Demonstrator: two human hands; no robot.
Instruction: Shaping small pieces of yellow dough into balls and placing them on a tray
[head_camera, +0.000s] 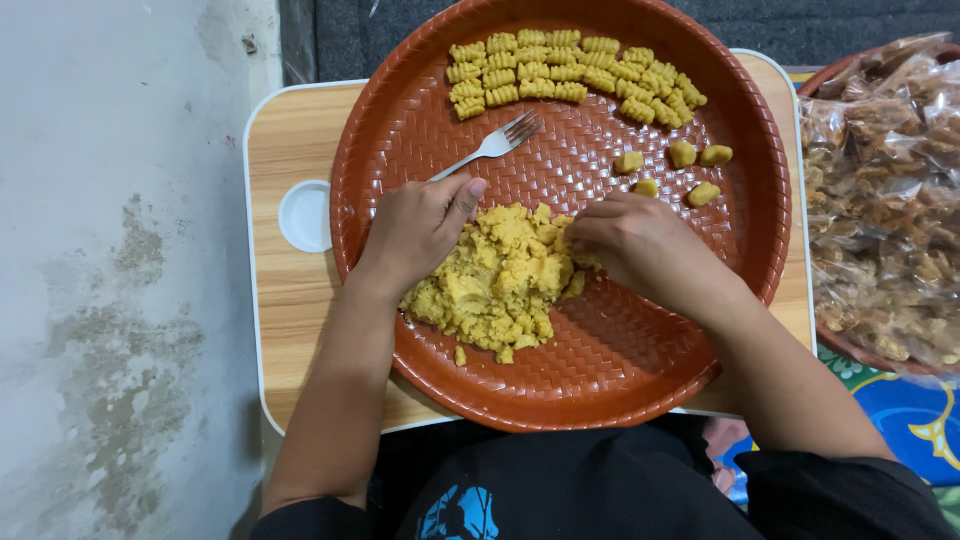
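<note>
A large round brown woven-pattern tray rests on a small wooden lap table. A heap of crumbly yellow dough lies in the tray's middle. My left hand is shut on the handle of a silver fork, whose tines point up and right. My right hand pinches at the right edge of the dough heap. Several ridged, shaped dough pieces lie in rows at the tray's far side. A few small plain dough lumps sit just beyond my right hand.
A second tray with clear bags of brown snacks stands at the right. A white round cup recess is in the table's left side. A grey stained concrete floor lies to the left, a colourful mat at lower right.
</note>
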